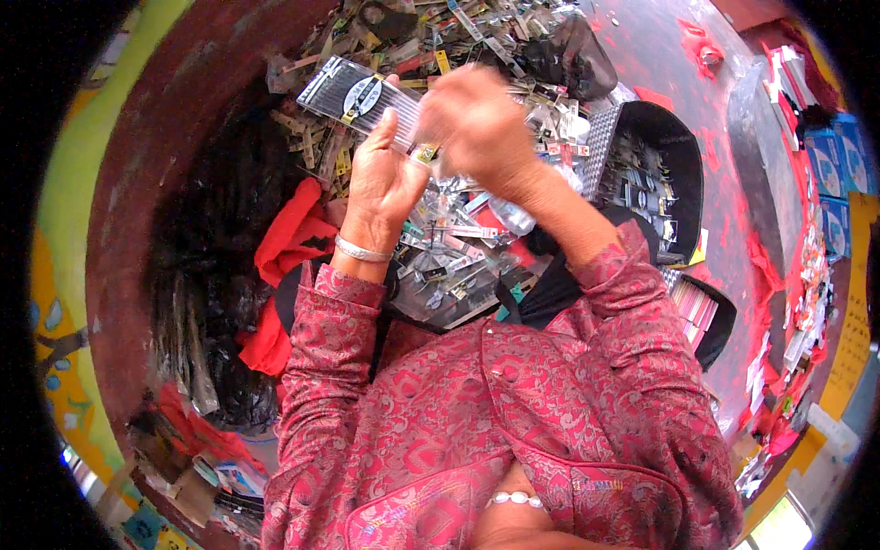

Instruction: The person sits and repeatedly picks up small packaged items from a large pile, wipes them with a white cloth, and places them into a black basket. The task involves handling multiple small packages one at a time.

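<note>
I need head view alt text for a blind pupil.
A left hand holds a flat, clear, dark-striped plastic packet with a white oval label; the blurred right hand is beside its lower end. Small multicoloured plastic packets lie heaped below.

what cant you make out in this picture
In the head view:
- Right hand: motion blur smears its fingers; whether they grip anything is unclear.
- Left hand: the clear packet covers most of its fingers.
- Pile: the top edge cuts off its far end; many pieces are too small to identify.
- Black holder: the right sleeve hides part of it.
</note>
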The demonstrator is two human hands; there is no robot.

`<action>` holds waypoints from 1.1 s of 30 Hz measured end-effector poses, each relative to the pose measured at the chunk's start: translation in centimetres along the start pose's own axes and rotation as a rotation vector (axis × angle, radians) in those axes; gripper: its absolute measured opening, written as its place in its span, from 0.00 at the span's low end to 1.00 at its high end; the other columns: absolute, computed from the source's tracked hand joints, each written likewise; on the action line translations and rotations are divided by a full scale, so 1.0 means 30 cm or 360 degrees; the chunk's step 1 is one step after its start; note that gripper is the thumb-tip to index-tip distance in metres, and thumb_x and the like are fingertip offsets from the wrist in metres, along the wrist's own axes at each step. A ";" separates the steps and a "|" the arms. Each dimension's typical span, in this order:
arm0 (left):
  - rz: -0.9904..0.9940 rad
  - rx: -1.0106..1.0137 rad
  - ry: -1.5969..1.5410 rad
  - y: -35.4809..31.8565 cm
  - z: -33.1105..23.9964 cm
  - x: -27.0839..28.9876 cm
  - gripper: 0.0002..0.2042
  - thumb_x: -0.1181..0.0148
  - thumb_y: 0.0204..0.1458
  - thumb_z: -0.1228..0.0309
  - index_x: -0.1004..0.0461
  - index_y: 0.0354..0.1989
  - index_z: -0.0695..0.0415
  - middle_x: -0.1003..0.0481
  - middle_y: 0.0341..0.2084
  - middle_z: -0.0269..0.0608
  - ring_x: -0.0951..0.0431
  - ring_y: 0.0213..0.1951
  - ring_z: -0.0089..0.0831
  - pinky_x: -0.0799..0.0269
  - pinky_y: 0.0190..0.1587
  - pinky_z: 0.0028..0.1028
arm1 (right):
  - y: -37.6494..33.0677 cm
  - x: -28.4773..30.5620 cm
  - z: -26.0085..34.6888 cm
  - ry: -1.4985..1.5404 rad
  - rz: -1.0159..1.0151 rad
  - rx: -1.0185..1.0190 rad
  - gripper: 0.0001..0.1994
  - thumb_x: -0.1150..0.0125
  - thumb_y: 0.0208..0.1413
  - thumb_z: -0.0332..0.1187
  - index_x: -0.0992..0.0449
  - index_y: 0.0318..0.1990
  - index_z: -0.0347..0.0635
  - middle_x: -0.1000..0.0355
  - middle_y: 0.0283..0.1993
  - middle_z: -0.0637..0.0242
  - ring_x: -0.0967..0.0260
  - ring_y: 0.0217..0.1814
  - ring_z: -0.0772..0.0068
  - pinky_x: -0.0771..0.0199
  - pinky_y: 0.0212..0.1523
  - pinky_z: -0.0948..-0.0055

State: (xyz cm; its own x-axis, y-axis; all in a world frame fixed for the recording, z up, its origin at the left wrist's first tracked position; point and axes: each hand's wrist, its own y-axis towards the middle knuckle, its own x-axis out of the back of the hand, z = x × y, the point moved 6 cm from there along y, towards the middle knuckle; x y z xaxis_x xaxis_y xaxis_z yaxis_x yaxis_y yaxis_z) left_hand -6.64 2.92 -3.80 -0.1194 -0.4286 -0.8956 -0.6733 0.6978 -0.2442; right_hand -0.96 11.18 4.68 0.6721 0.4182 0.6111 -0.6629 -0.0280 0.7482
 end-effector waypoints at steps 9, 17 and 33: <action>0.0242 0.0031 -0.0132 -0.007 -0.095 -0.017 0.20 0.60 0.57 0.67 0.47 0.59 0.49 0.48 0.57 0.60 0.46 0.59 0.52 0.51 0.60 0.47 | -0.146 0.039 -0.230 0.0263 0.0646 -0.1156 0.10 0.44 0.50 0.36 0.28 0.27 0.39 0.32 0.27 0.68 0.34 0.28 0.71 0.35 0.30 0.74; 0.0263 0.0555 0.0582 -0.075 0.008 -0.072 0.24 0.49 0.51 0.63 0.40 0.52 0.68 0.32 0.46 0.53 0.29 0.46 0.42 0.31 0.48 0.37 | -0.116 0.003 -0.220 0.1612 0.0750 -0.1794 0.19 0.46 0.53 0.46 0.27 0.40 0.36 0.29 0.34 0.70 0.34 0.31 0.83 0.33 0.32 0.81; 0.0833 0.1311 -0.0499 -0.222 0.148 -0.114 0.28 0.58 0.54 0.57 0.40 0.46 0.79 0.32 0.38 0.70 0.27 0.40 0.56 0.28 0.43 0.42 | -0.016 0.001 -0.169 0.2789 0.0525 -0.1171 0.22 0.38 0.44 0.30 0.33 0.49 0.40 0.31 0.43 0.66 0.32 0.41 0.79 0.31 0.42 0.79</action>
State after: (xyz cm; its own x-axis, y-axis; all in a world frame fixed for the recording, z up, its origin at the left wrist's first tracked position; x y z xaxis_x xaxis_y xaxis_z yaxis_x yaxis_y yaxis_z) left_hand 1.50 2.28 -0.77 0.0216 0.1297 -0.9913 0.1329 0.9824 0.1314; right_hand -2.28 15.81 3.03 -0.2095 0.7965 -0.5672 -0.9772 -0.1502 0.1500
